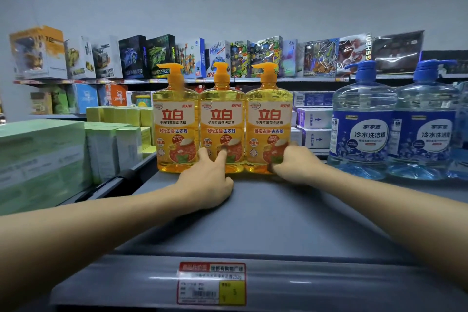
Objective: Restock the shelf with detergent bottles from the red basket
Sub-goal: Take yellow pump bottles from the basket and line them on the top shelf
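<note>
A price tag (212, 283) is fixed to the near front edge of the grey shelf (266, 220). Both forearms reach across the bare shelf surface toward the far side. The left hand (211, 180) rests low on the shelf, fingers spread loosely, with its fingertips touching the lower front of the middle yellow detergent bottle (222, 121); it grips nothing. The right hand (293, 162) is curled against the lower front of the right yellow detergent bottle (269, 121); whether it grips the bottle cannot be told. The left yellow detergent bottle (175, 121) stands touching the middle one. All three stand upright in a row, pump heads up. To the right stand two blue detergent bottles (364, 124). Green boxes (40, 157) sit at left. Toy boxes (192, 58) line the far shelving.
</note>
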